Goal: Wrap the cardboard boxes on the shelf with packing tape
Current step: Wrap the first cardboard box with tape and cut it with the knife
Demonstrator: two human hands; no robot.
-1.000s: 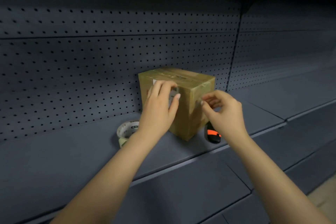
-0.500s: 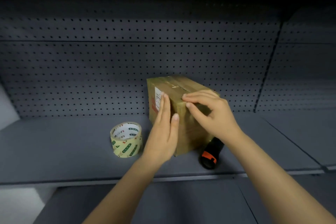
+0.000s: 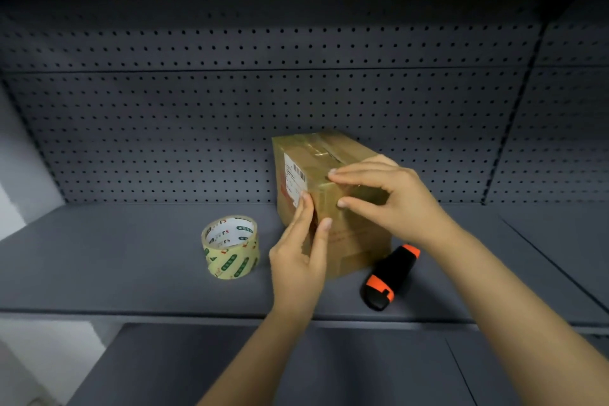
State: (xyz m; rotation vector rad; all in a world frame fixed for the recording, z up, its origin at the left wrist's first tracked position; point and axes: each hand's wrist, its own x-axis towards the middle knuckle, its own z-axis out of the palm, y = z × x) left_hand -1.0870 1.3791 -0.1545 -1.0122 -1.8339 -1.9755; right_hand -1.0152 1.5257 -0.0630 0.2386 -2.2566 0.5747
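A brown cardboard box (image 3: 323, 155) with clear tape across its top and a white label on its left face stands on the dark grey shelf (image 3: 131, 247). My left hand (image 3: 301, 252) lies flat with straight fingers against the box's near left face, below the label. From the right, my right hand (image 3: 384, 198) reaches over the top front corner, with fingers and thumb pressing on the taped edge. A roll of clear packing tape (image 3: 231, 245) with green print stands on the shelf left of the box, apart from both hands.
A black and orange utility knife (image 3: 389, 277) lies on the shelf just right of the box's near corner. Perforated grey panels (image 3: 197, 125) close the back. A lower shelf (image 3: 296, 366) juts out beneath my forearms.
My view has swung left and closer. My left hand slid down the box's near face, and my right hand moved from the right side onto the top front corner.
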